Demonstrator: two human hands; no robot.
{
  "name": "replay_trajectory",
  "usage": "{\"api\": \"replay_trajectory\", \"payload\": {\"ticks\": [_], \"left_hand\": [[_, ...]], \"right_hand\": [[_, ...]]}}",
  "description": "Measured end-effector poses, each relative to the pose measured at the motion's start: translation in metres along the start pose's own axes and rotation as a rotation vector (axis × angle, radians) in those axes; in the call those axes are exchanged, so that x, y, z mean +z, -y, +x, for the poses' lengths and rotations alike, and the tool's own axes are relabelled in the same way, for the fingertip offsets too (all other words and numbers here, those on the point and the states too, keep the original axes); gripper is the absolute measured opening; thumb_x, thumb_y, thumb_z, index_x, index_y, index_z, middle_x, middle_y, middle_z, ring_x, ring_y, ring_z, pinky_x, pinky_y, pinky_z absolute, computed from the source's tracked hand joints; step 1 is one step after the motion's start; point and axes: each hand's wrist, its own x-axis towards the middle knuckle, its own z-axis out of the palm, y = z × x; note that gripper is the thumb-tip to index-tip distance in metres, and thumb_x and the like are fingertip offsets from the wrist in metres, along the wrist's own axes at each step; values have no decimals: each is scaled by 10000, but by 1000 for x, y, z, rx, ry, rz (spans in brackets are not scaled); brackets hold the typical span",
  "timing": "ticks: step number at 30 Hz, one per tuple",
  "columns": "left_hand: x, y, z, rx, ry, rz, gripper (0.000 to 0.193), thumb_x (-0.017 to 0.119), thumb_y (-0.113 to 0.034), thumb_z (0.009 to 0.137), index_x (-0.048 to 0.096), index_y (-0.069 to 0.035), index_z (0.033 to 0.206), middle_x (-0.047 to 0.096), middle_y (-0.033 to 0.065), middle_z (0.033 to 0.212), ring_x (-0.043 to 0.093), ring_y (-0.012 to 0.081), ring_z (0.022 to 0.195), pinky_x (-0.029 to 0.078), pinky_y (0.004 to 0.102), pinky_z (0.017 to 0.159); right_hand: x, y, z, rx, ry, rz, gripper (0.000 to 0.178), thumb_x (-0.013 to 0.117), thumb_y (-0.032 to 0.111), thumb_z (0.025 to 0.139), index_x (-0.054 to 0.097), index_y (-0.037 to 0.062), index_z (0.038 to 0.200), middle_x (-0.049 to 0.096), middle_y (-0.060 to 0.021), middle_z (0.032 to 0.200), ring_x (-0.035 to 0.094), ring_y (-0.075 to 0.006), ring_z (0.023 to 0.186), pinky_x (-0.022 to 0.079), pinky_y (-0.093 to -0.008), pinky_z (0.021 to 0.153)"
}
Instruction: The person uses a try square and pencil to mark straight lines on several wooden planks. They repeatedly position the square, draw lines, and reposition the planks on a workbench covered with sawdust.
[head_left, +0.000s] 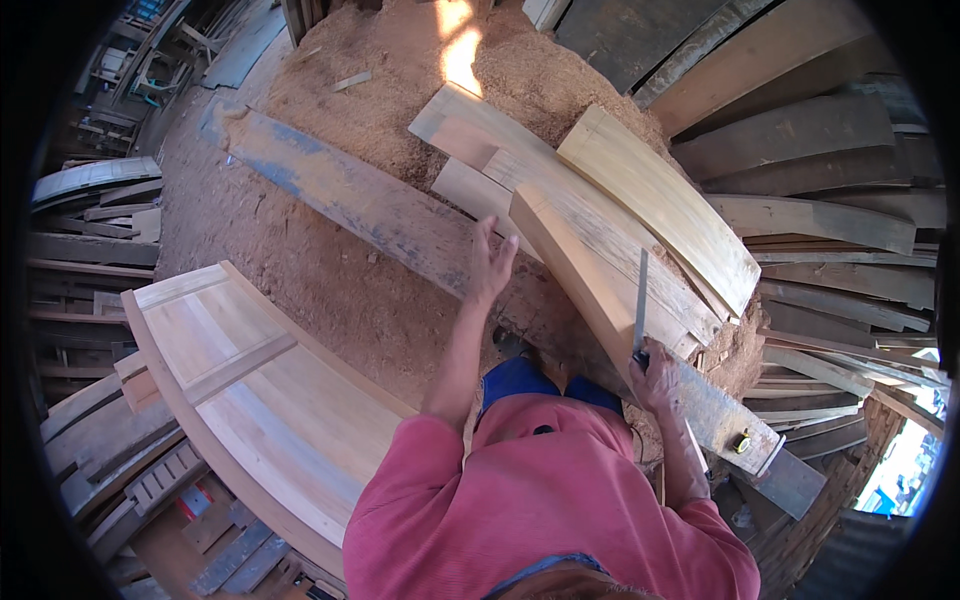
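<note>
Long thin tool (641, 295), perhaps a file, gripped in the right hand (655, 376); left hand (490, 262) loosely spread near thick timber (577, 278)

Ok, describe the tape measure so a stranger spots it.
Find the long, worn plank slanting from upper left to lower right. Follow it past the right hand toward its lower end. There sits the tape measure, yellow and black unlike surrounding boards.

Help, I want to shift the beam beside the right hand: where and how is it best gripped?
Probably near its far end, from the left, with thumb and fingers across its narrow width: the beam is long and straight, and the open left hand is beside that end. The right hand, holding a dark-handled tool, is at the near end.
</note>
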Motion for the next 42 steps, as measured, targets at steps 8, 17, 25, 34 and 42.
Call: {"api": "replay_trajectory", "payload": {"ticks": [8, 17, 25, 34, 42], "left_hand": [[24, 36, 96, -275, 423, -94, 888, 667, -673, 991, 519, 40, 1500, 649, 217, 1285, 598, 310, 1272, 444, 410, 1138], [33, 48, 67, -209, 346, 365, 898, 602, -802, 944, 594, 30, 1282, 708, 256, 1027, 704, 425, 1006, 550, 511, 882], [5, 17, 20, -278, 254, 730, 782, 613, -717, 983, 607, 8, 1274, 696, 304, 1133, 653, 489, 1115, 515, 582, 957], [-11, 44, -26, -365, 160, 1030, 818, 798, -502, 933, 431, -87, 1535, 451, 316, 1481, 388, 516, 1397, 310, 673, 1128], [-10, 64, -41, -61, 69, 1106, 825, 805, -340, 939, 383, -67, 1593, 316, 372, 1641, 326, 553, 1478, 274, 688, 1173]], "right_hand": [[-17, -19, 18, 106, 31, -61, 389, 739, 203, 943, 616, -8, 1246, 725, -267, 1021, 697, -488, 983, 529, -550, 852], [-3, -72, 40, 243, -61, -87, 295, 744, 211, 974, 614, 3, 1138, 722, -263, 996, 684, -479, 970, 510, -551, 855], [30, -89, 44, 234, 98, -10, 332, 734, 255, 973, 577, -19, 1076, 711, -283, 924, 677, -525, 930, 515, -572, 814], [38, -41, 65, 330, -76, 79, 334, 681, 303, 1038, 589, -11, 1108, 711, -286, 928, 698, -482, 905, 524, -557, 805], [-44, 9, 100, 201, -552, 304, 260, 596, 151, 1077, 717, 28, 1270, 646, -60, 815, 650, -191, 783, 520, -385, 730]]}}
